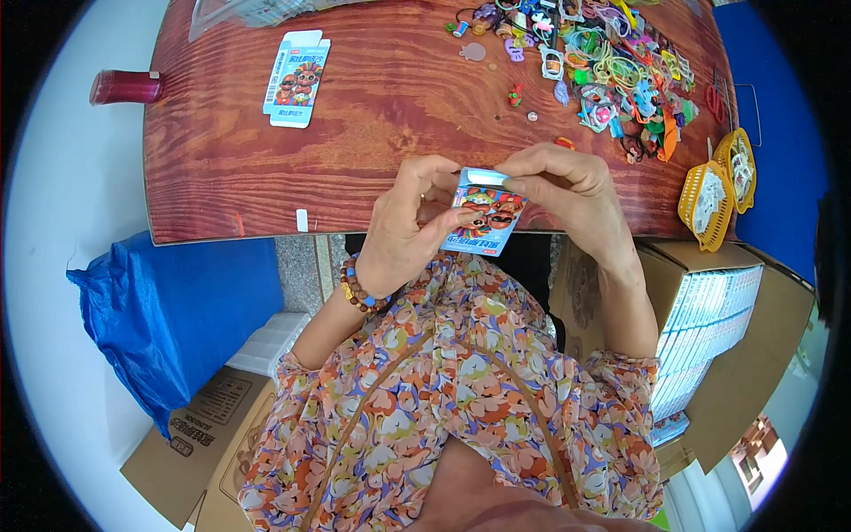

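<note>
A small light-blue carton [486, 217] with colourful cartoon figures is held up just off the table's near edge. My left hand [410, 213] grips its left side, thumb across the printed front. At the carton's top end, my right hand [567, 191] has its thumb and fingers closed at the flap [486, 177], whose pale inner side shows. What is inside the carton cannot be seen. Another carton of the same print [296, 82] lies flat on the table at the far left, with its end flaps out.
Small toys and cords [620, 71] are heaped on the wooden table [355, 168] at the far right. Two yellow baskets [706, 213] stand at its right edge near scissors [714, 97]. A cardboard box [678, 257] holds packed cartons; a dark-red jar [126, 87] is far left.
</note>
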`<action>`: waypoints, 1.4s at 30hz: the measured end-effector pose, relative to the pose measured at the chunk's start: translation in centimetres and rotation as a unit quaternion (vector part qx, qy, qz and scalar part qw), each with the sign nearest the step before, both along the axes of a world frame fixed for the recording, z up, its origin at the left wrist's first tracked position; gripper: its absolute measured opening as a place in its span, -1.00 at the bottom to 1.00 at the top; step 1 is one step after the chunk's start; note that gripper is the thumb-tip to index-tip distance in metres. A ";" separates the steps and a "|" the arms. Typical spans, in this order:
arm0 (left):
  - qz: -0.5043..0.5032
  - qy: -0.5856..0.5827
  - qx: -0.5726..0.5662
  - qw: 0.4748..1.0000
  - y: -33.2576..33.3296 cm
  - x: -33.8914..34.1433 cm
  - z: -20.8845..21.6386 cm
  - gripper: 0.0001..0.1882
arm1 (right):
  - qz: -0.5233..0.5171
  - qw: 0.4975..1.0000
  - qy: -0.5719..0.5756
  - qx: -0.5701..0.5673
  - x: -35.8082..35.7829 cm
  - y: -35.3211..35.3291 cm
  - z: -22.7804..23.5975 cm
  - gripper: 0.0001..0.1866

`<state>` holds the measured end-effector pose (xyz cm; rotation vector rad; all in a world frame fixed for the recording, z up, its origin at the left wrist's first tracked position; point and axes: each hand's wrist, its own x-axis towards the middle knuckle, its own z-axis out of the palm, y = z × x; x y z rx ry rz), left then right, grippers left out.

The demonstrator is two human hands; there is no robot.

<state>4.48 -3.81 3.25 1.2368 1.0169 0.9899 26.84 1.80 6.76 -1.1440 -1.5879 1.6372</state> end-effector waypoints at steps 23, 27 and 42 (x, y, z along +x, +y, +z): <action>0.027 0.065 0.083 0.994 0.4 1.3 -0.5 -0.57 | -0.028 0.979 -0.095 0.180 1.0 -2.9 -1.4 -0.64; 0.017 0.033 0.068 0.997 0.5 1.5 -0.4 -0.57 | -0.054 0.976 -0.087 0.195 1.6 -3.6 -1.0 -0.67; -0.095 0.098 0.157 0.978 -0.1 2.1 0.8 -0.54 | 0.007 0.989 -0.041 0.140 4.9 -5.3 1.7 -0.73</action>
